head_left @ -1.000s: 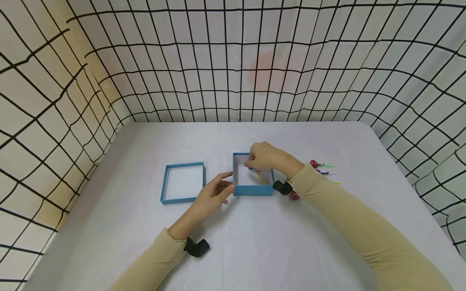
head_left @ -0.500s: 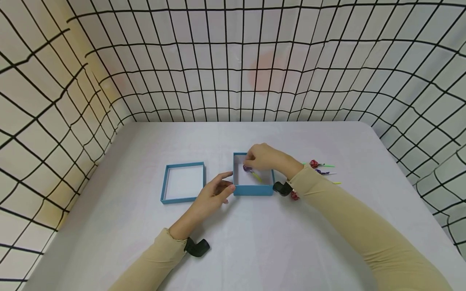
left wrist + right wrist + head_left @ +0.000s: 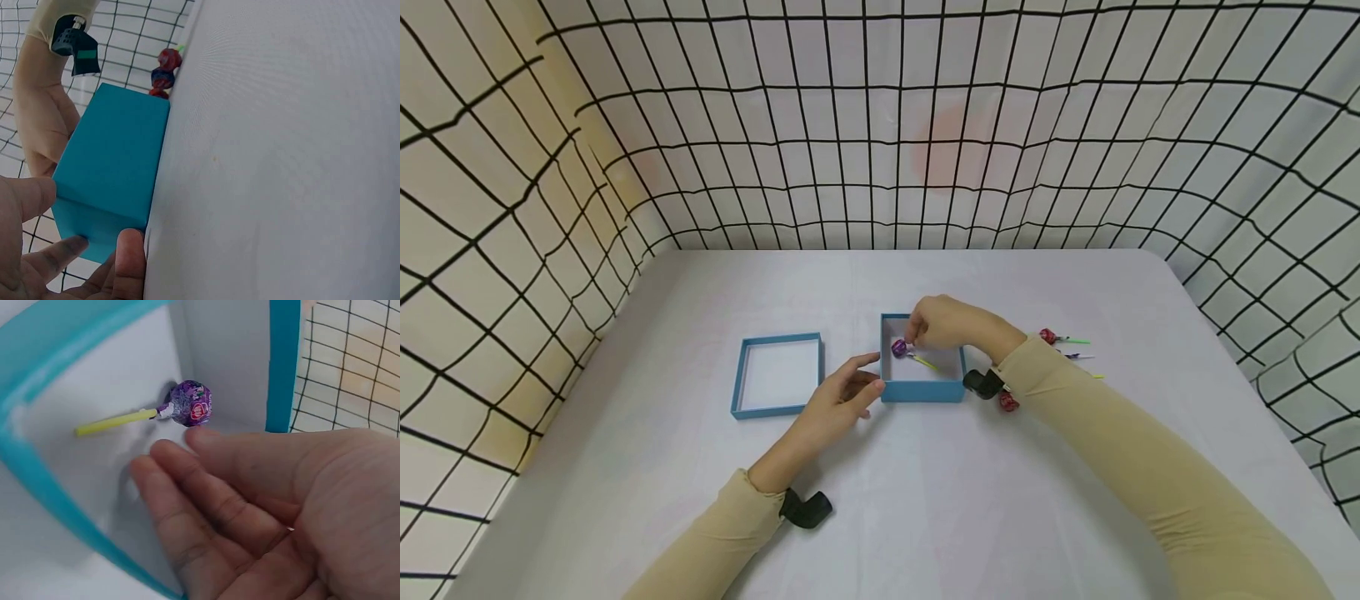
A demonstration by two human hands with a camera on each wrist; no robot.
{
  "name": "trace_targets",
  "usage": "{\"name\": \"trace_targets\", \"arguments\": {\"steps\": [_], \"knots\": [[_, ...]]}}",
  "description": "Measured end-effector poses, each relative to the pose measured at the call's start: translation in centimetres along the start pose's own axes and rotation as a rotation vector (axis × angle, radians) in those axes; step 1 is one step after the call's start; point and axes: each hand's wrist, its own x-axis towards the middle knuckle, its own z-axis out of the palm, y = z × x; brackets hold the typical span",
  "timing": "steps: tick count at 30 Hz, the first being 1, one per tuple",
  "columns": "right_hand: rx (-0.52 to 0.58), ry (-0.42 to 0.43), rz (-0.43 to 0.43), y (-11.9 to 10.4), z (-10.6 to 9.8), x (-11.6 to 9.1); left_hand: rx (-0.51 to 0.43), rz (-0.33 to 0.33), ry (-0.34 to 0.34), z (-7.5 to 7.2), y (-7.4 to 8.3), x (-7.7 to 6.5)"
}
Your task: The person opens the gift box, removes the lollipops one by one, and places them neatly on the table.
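Note:
A purple-wrapped lollipop [image 3: 191, 403] with a yellow stick lies inside the blue box [image 3: 922, 392], its ball near the left wall. My right hand [image 3: 946, 322] reaches into the box. In the right wrist view, the right fingers [image 3: 181, 531] and thumb lie just beside the lollipop's ball and hold nothing. My left hand [image 3: 838, 396] rests against the box's left side. From the left wrist view, its thumb and extended fingertips [image 3: 130, 244] touch the teal outer wall [image 3: 119, 144] without wrapping round it.
A shallow blue-rimmed lid [image 3: 777, 412] lies left of the box on the white table [image 3: 880, 517]. Right of the box are more lollipops, including a red one [image 3: 1048, 336] and another red one [image 3: 1008, 402], partly behind the right forearm. Black netting [image 3: 865, 125] surrounds the table.
The purple lollipop has left my right hand's fingers and shifted left in the box, its ball now in plain view. The left hand and the box have stayed put.

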Motion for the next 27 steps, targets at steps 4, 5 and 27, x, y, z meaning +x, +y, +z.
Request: {"name": "trace_targets", "arguments": {"steps": [4, 5, 27], "knots": [[-0.033, -0.024, 0.031, -0.2, 0.3, 0.3, 0.000, -0.002, -0.001, 0.0, 0.0, -0.1], [-0.041, -0.027, 0.036, -0.2, 0.4, 0.4, 0.000, -0.003, -0.002, 0.0, 0.0, -0.1], [-0.116, -0.008, 0.051, -1.1, 1.9, 0.6, -0.004, -0.006, 0.000, 0.0, 0.0, -0.1]]}}
